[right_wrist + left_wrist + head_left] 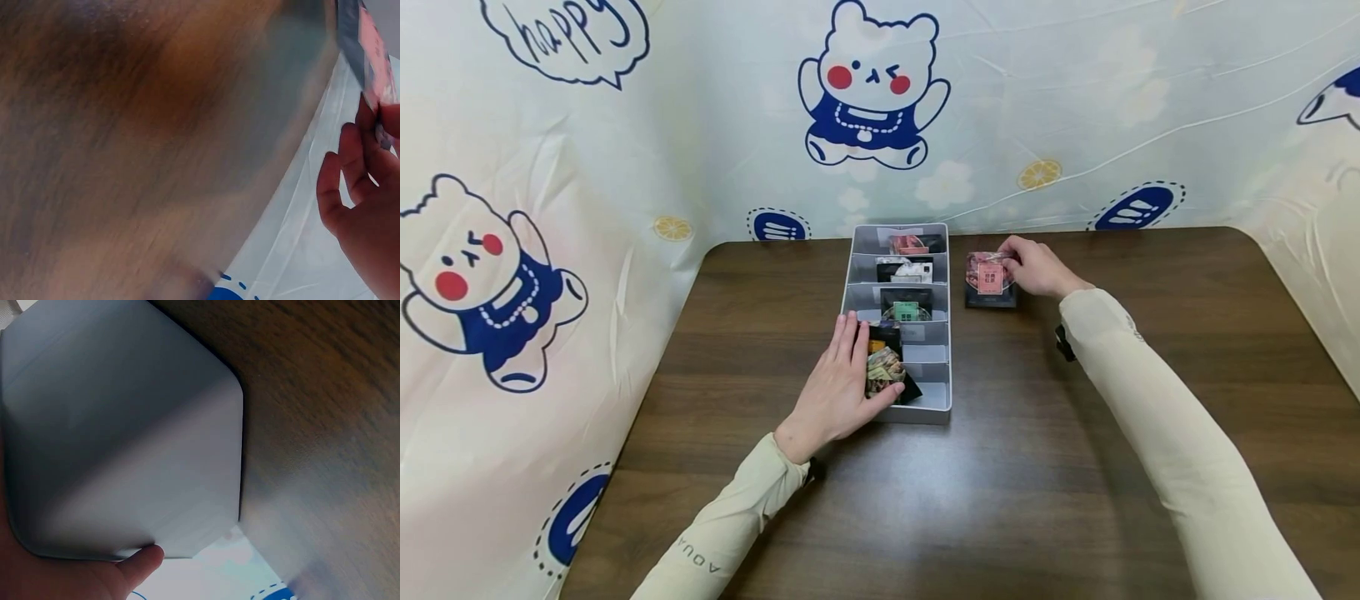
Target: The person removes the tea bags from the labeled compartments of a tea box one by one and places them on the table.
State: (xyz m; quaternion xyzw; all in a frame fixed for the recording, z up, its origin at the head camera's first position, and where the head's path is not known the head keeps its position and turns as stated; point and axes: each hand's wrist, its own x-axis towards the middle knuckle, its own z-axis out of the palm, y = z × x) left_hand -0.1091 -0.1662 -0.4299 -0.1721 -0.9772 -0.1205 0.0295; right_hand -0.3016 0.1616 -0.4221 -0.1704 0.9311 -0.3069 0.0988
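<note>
A grey divided tray (935, 415) stands on the table with small packets in its compartments. My left hand (831, 396) rests along its front left corner, fingers straight along the side and thumb out over the front compartment. In the left wrist view the thumb (142, 565) touches the tray's edge. My right hand (1037, 267) pinches the top edge of a black packet (988, 279) with a pink label, to the right of the tray. In the right wrist view the packet (375, 56) hangs between thumb and fingers, the other fingers loosely bent.
From the back, the tray holds a red-and-black packet (910, 244), a black-and-white packet (913, 270) and a green-labelled packet (906, 310). Toward the front lie an orange-marked packet (880, 340) and a greenish-brown packet (886, 371). A printed cloth (715, 125) hangs behind the wooden table (1000, 492).
</note>
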